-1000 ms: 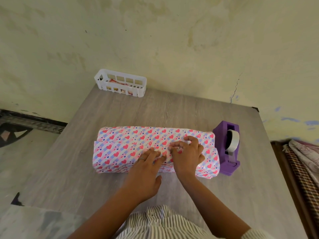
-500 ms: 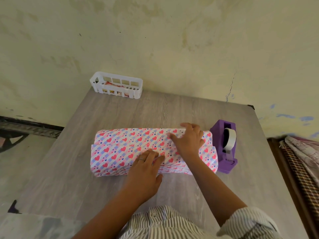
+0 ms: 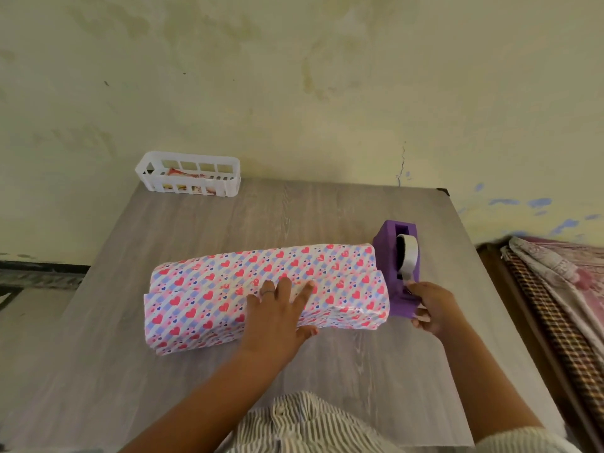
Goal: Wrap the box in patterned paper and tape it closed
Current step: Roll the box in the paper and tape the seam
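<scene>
The long box (image 3: 209,295), covered in white paper with pink hearts and blue checks, lies across the middle of the grey table (image 3: 294,210). My left hand (image 3: 277,318) lies flat on the paper's overlapping seam near the box's centre, fingers spread. Right beside the box's right end stands a purple tape dispenser (image 3: 397,256) with a white tape roll (image 3: 408,253). My right hand (image 3: 431,305) is at the dispenser's near end, fingertips pinched at the tape's cutting edge. The paper at both box ends stands open as unfolded flaps.
A white slotted plastic basket (image 3: 189,173) with some packets sits at the table's far left corner against the wall. A bed with patterned cloth (image 3: 562,289) lies past the table's right edge. Bare table surface stretches behind and in front of the box.
My right hand left the top of the box and moved right to the tape dispenser's near end. My left hand stayed pressed on the seam. The view shifted slightly.
</scene>
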